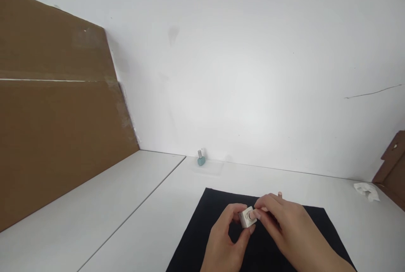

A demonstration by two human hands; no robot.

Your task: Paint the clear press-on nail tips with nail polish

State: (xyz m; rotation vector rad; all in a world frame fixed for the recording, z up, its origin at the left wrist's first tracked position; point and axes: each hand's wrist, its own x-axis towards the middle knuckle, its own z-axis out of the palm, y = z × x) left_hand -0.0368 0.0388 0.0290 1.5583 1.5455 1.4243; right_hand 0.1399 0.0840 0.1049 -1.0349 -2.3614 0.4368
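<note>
My left hand [224,238] grips a small white square nail polish bottle [244,219] between thumb and fingers. The bottle is tilted, its neck end facing right. At that end my right hand [286,221] pinches a pale pink cap [252,214], partly covered by the fingertips. A pale pink rounded tip [280,195] shows just above the right hand; I cannot tell what it belongs to. Both hands are over a black mat [218,200].
A blue nail polish bottle [201,161] with a silver cap stands at the back by the white wall [253,74], near a clear flat piece [210,168]. Crumpled white tissue [366,191] lies at the right. Brown cardboard [57,128] borders the white table [133,221] at left.
</note>
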